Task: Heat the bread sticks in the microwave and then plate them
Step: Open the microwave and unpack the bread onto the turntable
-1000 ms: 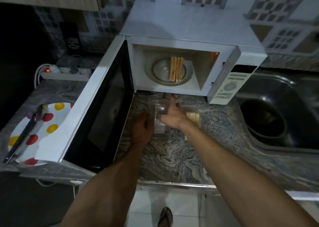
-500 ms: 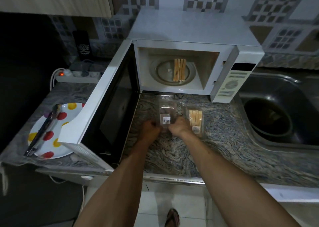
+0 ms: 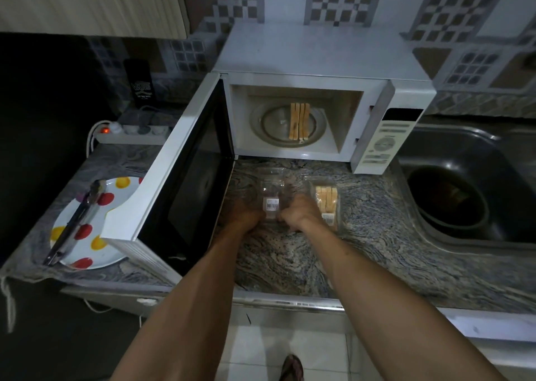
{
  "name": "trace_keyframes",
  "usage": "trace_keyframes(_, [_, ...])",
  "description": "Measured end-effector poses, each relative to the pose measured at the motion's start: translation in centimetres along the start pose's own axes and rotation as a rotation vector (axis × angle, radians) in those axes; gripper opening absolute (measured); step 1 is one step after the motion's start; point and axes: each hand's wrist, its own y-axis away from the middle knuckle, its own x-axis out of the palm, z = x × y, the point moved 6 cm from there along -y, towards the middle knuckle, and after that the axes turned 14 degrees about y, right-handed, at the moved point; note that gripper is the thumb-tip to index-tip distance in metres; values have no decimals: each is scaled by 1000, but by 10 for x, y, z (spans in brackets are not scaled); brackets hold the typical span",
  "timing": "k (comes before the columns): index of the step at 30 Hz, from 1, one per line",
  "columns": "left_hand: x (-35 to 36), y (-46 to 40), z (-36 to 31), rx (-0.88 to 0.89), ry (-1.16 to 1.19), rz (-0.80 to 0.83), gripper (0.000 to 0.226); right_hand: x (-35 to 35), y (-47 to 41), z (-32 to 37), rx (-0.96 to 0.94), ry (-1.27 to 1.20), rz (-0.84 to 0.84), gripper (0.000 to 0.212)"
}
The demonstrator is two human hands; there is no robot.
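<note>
The white microwave (image 3: 319, 62) stands open, its door (image 3: 179, 177) swung out to the left. Several bread sticks (image 3: 300, 121) lie side by side on the glass turntable (image 3: 272, 122) inside. On the counter in front sits an empty clear plastic container (image 3: 271, 190) with a barcode label. My left hand (image 3: 242, 215) grips its near left edge, and my right hand (image 3: 298, 214) grips its near right edge. Just right of it lies a second clear pack (image 3: 326, 201) holding more bread sticks. A white plate (image 3: 87, 247) with red and yellow dots lies far left.
Metal tongs (image 3: 75, 221) rest across the plate. A power strip (image 3: 133, 133) with a red light sits behind it. A steel sink (image 3: 464, 195) lies to the right. The marbled counter (image 3: 290, 259) extends toward me, with the open door blocking the way to the plate.
My right hand pulled back from toward the microwave and curled onto the empty container's near edge. The left hand closed on its other side. The view shifted slightly.
</note>
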Motion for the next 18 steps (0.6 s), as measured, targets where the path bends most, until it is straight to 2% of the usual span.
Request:
trace_keyframes(2, [-10,9,-13,44,-192,-71,64,-15,4,-2,-42,21,10,20])
trace_keyframes(3, [-15,14,-21,69,-267,-145,62,-24,6,-5,-55,43,17,16])
trace_keyframes(5, [-21,30,-40,168,-327,-298,47,-42,7,-13,-93,130,47,12])
trace_keyframes(6, [-18,36,-49,238,-287,-313,39,-51,7,-17,-122,207,59,13])
trace_keyframes(9, [16,45,-60,357,-118,-79,20,-63,11,-34,-209,531,131,25])
trace_keyframes(12, [53,46,-55,358,-283,146,20,-54,9,-59,-228,759,145,37])
trace_keyframes(15, [91,47,-25,196,-395,409,15,-46,7,-71,-276,710,92,27])
trace_keyframes(18, [109,49,-3,49,-302,486,17,-44,9,-72,-356,672,79,16])
